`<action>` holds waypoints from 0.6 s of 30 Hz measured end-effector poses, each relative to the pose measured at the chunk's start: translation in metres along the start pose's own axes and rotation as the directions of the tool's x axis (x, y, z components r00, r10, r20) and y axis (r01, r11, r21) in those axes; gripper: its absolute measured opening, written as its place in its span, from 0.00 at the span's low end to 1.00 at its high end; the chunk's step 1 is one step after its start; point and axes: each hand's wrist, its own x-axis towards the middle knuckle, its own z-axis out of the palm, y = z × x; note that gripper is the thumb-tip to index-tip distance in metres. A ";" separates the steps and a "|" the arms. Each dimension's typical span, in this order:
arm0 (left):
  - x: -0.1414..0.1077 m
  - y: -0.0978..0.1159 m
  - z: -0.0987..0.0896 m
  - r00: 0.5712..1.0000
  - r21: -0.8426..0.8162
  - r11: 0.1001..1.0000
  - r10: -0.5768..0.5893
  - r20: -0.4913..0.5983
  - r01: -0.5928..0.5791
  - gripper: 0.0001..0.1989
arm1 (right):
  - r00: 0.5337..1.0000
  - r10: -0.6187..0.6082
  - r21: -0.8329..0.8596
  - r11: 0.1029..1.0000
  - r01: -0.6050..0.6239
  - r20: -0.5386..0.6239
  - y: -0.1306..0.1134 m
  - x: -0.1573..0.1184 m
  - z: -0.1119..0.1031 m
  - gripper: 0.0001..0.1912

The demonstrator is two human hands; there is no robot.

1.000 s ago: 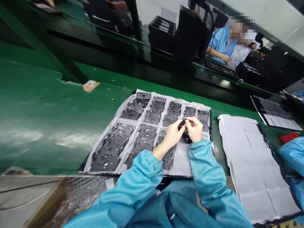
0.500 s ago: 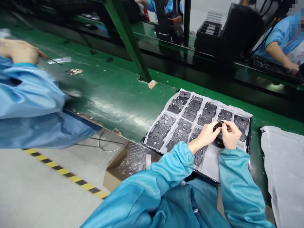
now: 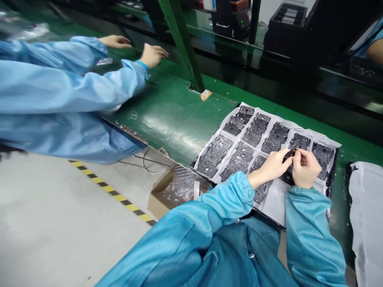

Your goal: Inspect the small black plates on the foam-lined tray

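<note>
Both hands are together above the right part of a tray (image 3: 273, 202) lined with white sheet. My left hand (image 3: 273, 164) grips a small black part (image 3: 289, 154) between its fingers. Against the part's right end, my right hand (image 3: 305, 167) has its fingers pinched; whether they hold the part or something tiny on it is hidden. Flat dark plates (image 3: 217, 149) lie in overlapping rows in the tray's compartments. Another dark piece (image 3: 287, 177) shows beneath my hands, partly covered by them.
A co-worker's hands (image 3: 151, 55) reach over the green bench (image 3: 167, 103) at the left. A green post (image 3: 182, 44) rises behind the tray. White sheet (image 3: 368, 215) lies at right; an open carton (image 3: 158, 203) stands below the bench edge.
The view has shifted, so the tray appears farther right. The co-worker's arms have reached farther across the bench, and both hands now show. My hands keep nearly the same pose over the tray.
</note>
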 end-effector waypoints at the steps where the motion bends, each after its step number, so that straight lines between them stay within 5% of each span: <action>1: 0.000 0.000 0.000 1.000 0.018 1.000 0.002 0.001 -0.002 0.09 | 0.999 -0.037 -0.044 0.998 0.038 0.012 0.000 0.000 0.000 0.10; 5: -0.001 0.001 -0.001 1.000 0.059 0.998 0.026 -0.007 -0.025 0.10 | 0.993 -0.111 -0.187 0.976 0.116 0.038 0.001 -0.001 0.000 0.11; 8: -0.001 0.002 0.000 0.999 0.049 0.999 0.008 -0.039 -0.006 0.10 | 0.998 0.002 -0.159 0.987 -0.013 -0.069 -0.002 0.000 -0.001 0.12; 12: -0.002 0.004 0.002 0.997 -0.029 0.999 -0.039 -0.063 0.038 0.08 | 0.937 0.279 0.188 0.952 -0.242 -0.211 -0.004 0.008 -0.011 0.14; 18: -0.003 0.000 0.006 0.998 -0.089 0.996 -0.020 -0.060 0.015 0.09 | 0.816 0.504 0.521 0.795 -0.310 -0.284 0.025 0.020 -0.031 0.13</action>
